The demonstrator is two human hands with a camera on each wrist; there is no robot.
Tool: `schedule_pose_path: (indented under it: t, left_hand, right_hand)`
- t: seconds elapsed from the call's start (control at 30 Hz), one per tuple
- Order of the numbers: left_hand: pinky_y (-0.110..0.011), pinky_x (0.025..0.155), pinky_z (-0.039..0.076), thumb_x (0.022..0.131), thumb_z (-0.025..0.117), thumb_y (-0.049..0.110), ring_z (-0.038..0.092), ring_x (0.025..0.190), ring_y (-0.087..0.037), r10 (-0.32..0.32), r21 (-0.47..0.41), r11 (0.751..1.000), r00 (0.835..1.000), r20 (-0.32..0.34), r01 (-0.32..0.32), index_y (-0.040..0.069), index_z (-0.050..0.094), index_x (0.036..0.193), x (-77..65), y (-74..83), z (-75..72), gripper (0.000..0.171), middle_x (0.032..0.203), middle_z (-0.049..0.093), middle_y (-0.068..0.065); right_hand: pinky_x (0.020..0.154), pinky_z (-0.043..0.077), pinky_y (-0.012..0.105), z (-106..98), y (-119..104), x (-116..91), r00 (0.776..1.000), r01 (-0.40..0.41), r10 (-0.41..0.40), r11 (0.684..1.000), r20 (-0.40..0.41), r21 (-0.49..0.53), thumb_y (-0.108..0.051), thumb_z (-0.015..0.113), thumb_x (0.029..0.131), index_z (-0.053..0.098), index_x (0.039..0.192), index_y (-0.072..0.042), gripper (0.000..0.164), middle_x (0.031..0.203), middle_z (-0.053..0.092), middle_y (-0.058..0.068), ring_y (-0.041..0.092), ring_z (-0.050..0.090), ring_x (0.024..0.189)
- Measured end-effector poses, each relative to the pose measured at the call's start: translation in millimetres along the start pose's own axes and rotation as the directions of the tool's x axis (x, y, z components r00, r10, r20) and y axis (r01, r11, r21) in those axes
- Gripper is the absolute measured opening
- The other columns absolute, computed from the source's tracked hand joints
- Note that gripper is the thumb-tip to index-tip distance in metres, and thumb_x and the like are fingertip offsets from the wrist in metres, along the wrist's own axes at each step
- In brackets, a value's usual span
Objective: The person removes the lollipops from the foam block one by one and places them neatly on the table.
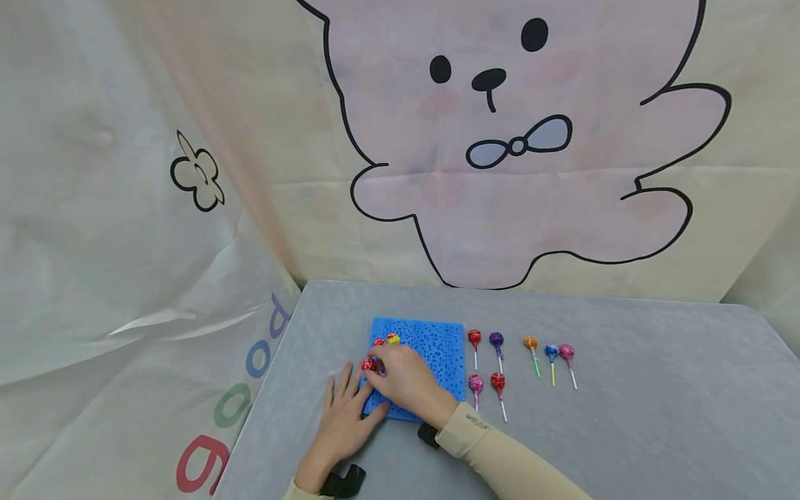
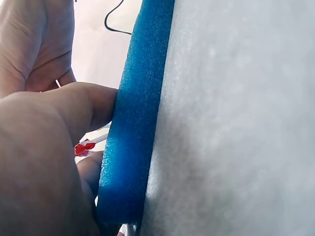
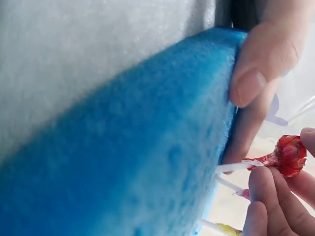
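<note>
A blue foam pad lies flat on the grey table. My left hand rests flat beside the pad's left edge, fingers straight, and its thumb presses against the foam's side. My right hand reaches over the pad and pinches a red lollipop at the left edge. In the right wrist view the red lollipop has its white stick entering the foam. Two more lollipops stand stuck in the pad just behind it.
Several loose lollipops lie on the table right of the pad: a red one, a purple one, an orange one and others. A cartoon-bear cloth backdrop hangs behind, and a sheet drapes on the left.
</note>
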State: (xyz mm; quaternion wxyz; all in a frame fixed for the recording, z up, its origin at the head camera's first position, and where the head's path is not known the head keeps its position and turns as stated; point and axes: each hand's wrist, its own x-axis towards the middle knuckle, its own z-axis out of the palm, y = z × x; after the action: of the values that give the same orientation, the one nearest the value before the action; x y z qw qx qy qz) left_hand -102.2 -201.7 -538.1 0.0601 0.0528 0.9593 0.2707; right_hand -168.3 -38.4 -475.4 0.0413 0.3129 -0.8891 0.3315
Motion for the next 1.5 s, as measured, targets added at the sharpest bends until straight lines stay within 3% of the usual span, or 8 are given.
schedule_pose_path:
  t: [0.47,0.93,1.33,1.5]
  left_hand:
    - [-0.07,0.124,0.0,0.102,0.05,0.064,0.011,0.162,-0.04,0.004,0.01,1.0,1.0,-0.017,-0.004,0.02,0.042,0.161,0.6,-1.0,2.3,0.074,0.173,0.024,-0.011]
    - [-0.069,0.125,0.0,0.101,0.051,0.065,0.01,0.162,-0.038,-0.005,0.004,1.0,1.0,-0.01,0.005,0.023,0.04,0.162,1.4,-1.0,3.6,0.075,0.175,0.02,-0.006]
    - [-0.071,0.124,0.002,0.101,0.052,0.063,0.012,0.161,-0.041,-0.001,-0.004,1.0,1.0,-0.011,0.001,0.023,0.04,0.162,1.1,-0.8,2.3,0.074,0.173,0.025,-0.011]
    - [-0.07,0.124,0.0,0.102,0.052,0.063,0.011,0.161,-0.041,-0.001,-0.012,1.0,1.0,-0.007,0.001,0.024,0.039,0.163,1.2,-0.9,2.2,0.074,0.174,0.023,-0.009]
  right_hand:
    - [0.055,0.043,0.014,2.0,-0.2,-1.0,1.0,0.0,0.001,1.0,-0.011,0.018,-0.022,0.078,0.095,0.078,0.115,-0.007,0.025,0.09,0.077,0.001,-0.002,0.054,0.064]
    - [0.059,0.049,0.014,-0.6,2.0,-2.9,1.0,0.005,-0.004,0.999,-0.026,0.049,-0.019,0.077,0.096,0.078,0.114,-0.005,0.023,0.098,0.079,0.006,0.002,0.063,0.07]
    - [0.061,0.051,0.014,-8.3,-2.2,-0.9,0.996,0.036,-0.03,0.997,-0.088,0.069,-0.018,0.077,0.096,0.078,0.107,-0.009,0.015,0.089,0.076,0.0,0.0,0.06,0.068]
    - [0.061,0.051,0.014,-16.4,-6.2,0.2,0.991,0.055,-0.044,0.995,-0.123,0.089,-0.019,0.077,0.095,0.078,0.11,-0.007,0.019,0.09,0.076,0.001,0.007,0.064,0.069]
